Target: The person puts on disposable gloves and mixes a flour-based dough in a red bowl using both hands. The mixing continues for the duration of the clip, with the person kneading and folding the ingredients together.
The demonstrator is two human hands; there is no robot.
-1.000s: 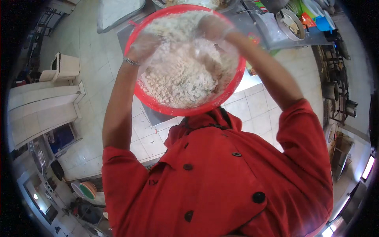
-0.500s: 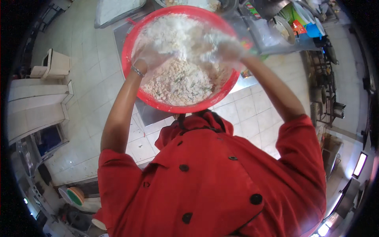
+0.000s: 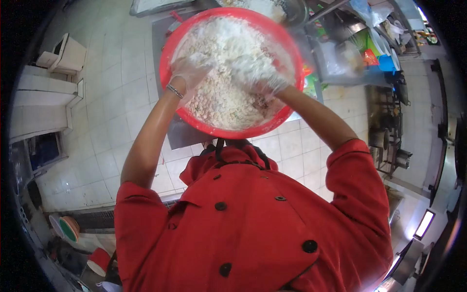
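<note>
A large red basin [image 3: 170, 46] holds a crumbly flour mixture [image 3: 214, 104] with small green flecks, whiter and more powdery toward the far side. Both my hands are inside it, in clear plastic gloves dusted with flour. My left hand [image 3: 191, 73] lies at the left of the mixture, its fingers loosely stretched toward the middle; a chain bracelet circles that wrist. Coated thickly in white, my right hand [image 3: 258, 75] reaches in from the right, fingers spread into the flour and partly covered by it. Neither hand shows a firm hold on anything.
The basin rests on a metal surface [image 3: 182, 134]. Beyond it stand a flour-filled tray [image 3: 155, 5] and a metal bowl [image 3: 294, 14]. Bags and a blue container [image 3: 387, 63] crowd the right counter. Pots [image 3: 379, 138] sit on a rack farther right; tiled floor [image 3: 119, 97] lies left.
My right hand has moved left and down, from the basin's right side into the mixture. Both hands are less blurred. The flour lies more spread over the crumbs.
</note>
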